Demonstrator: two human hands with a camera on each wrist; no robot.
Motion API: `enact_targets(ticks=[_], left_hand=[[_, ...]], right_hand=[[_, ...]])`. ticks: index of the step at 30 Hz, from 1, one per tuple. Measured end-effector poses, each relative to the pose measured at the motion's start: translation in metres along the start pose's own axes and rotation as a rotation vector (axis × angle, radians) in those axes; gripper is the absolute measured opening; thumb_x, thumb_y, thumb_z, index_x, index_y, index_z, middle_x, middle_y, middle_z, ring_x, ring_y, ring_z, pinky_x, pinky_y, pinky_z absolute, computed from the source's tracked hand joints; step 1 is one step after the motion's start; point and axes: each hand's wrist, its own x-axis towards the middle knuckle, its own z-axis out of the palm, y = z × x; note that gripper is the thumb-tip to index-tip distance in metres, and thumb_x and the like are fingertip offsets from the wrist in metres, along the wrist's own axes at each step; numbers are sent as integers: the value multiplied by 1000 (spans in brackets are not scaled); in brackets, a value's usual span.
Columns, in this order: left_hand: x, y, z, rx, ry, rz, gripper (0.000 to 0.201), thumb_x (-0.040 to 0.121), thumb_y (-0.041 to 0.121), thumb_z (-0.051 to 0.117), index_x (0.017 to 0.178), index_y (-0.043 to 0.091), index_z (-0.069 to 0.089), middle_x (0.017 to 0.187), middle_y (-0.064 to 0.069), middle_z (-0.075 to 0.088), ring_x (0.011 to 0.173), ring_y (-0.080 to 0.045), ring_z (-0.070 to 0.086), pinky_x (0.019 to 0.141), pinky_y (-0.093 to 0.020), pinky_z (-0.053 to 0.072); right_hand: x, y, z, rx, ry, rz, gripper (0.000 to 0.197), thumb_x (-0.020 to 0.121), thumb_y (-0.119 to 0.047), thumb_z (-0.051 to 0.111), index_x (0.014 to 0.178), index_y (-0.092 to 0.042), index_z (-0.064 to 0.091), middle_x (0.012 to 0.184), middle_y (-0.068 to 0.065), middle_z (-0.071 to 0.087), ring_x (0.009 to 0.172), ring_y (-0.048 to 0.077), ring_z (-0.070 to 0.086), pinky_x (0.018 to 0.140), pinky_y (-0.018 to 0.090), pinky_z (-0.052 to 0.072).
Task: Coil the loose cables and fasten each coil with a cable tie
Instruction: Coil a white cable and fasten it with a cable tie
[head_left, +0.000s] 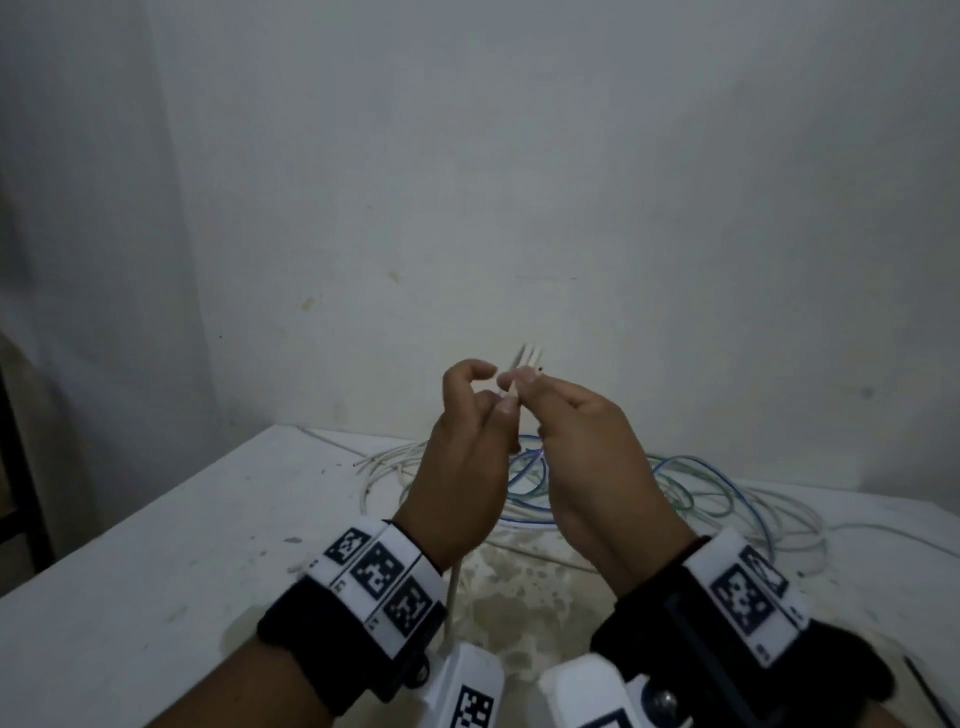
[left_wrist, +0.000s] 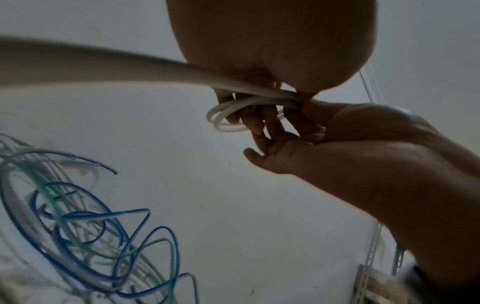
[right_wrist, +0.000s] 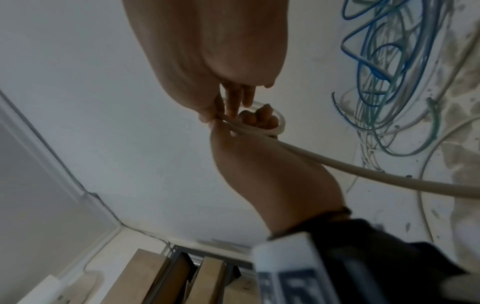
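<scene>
Both hands are raised above the white table (head_left: 197, 545), fingertips together. A small coil of white cable (left_wrist: 231, 117) is pinched between them, also seen as a white coil (right_wrist: 275, 127) in the right wrist view. My left hand (head_left: 485, 400) grips the coil with thumb and fingers. My right hand (head_left: 535, 387) pinches it from the other side. The cable's tail (head_left: 453, 587) hangs down past my left wrist. Thin pale strips (head_left: 530, 356) stick up above the fingertips; whether they are ties or cable ends I cannot tell.
A tangle of loose blue, green and white cables (head_left: 701, 488) lies on the table behind the hands, against the wall. A thin dark stick (head_left: 924, 691) lies at the table's near right. The table's left edge (head_left: 130, 519) drops off. Wooden shelving (right_wrist: 207, 277) stands beside it.
</scene>
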Motion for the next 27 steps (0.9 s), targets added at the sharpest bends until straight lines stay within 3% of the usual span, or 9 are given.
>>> enact_targets(ticks=[3, 5, 7, 10, 12, 14, 17, 22, 27], left_hand=[[-8, -12, 6, 187, -9, 145, 23, 95, 34, 42, 115, 24, 38, 89, 16, 60, 84, 1, 57, 73, -15, 43], [-12, -20, 9, 334, 78, 225, 36, 91, 36, 47, 117, 13, 39, 109, 4, 49, 100, -8, 50, 88, -17, 38], [-13, -22, 11, 333, 92, 148, 36, 89, 41, 54, 108, 15, 37, 101, 0, 47, 90, -11, 49, 81, -22, 43], [-15, -16, 14, 121, -90, -148, 23, 91, 36, 57, 98, 21, 41, 79, -2, 56, 69, -14, 56, 67, -39, 51], [-16, -13, 13, -71, -274, -331, 13, 96, 23, 51, 97, 10, 51, 71, -5, 58, 64, -17, 57, 65, -39, 53], [-18, -13, 14, -184, -434, -426, 26, 98, 20, 47, 99, -3, 58, 76, -6, 60, 70, -16, 58, 70, -33, 51], [-19, -12, 20, -296, -519, -502, 33, 91, 30, 51, 106, 1, 61, 95, -6, 64, 90, -16, 62, 82, -33, 52], [-18, -10, 31, -384, -550, -535, 19, 99, 20, 44, 93, 9, 59, 61, 3, 46, 53, -11, 44, 52, -22, 44], [-7, -27, 30, -109, -554, -454, 29, 99, 27, 46, 78, 11, 59, 54, 8, 37, 49, -11, 30, 48, -23, 29]], right_hand=[[8, 2, -6, 146, -1, 37, 31, 98, -24, 47, 82, -12, 69, 89, 6, 72, 93, 17, 66, 76, 25, 49], [9, -1, -9, 228, 3, 49, 29, 101, -21, 41, 82, -11, 61, 83, 4, 71, 88, 17, 67, 72, 25, 49], [11, -6, -12, 252, 15, 38, 28, 102, -19, 37, 82, -11, 55, 70, -2, 68, 77, 15, 66, 70, 28, 50], [21, -13, -22, 279, 44, 0, 30, 102, -16, 34, 77, -10, 50, 53, -5, 57, 53, 14, 56, 68, 36, 51], [29, -17, -30, 338, 55, -7, 29, 103, -14, 33, 77, -10, 47, 50, -5, 51, 43, 10, 48, 59, 34, 51], [36, -21, -40, 400, 57, 13, 27, 103, -14, 32, 79, -10, 46, 50, -5, 48, 39, 9, 43, 51, 29, 51], [40, -20, -51, 436, 36, 67, 26, 103, -16, 31, 81, -11, 45, 52, -5, 45, 38, 7, 37, 46, 24, 45], [40, -15, -61, 409, -10, 142, 25, 102, -16, 33, 81, -11, 46, 52, -5, 41, 38, 7, 31, 45, 22, 40], [41, -16, -79, 384, -20, 185, 25, 101, -17, 35, 80, -10, 48, 51, -5, 39, 37, 8, 30, 46, 24, 38]])
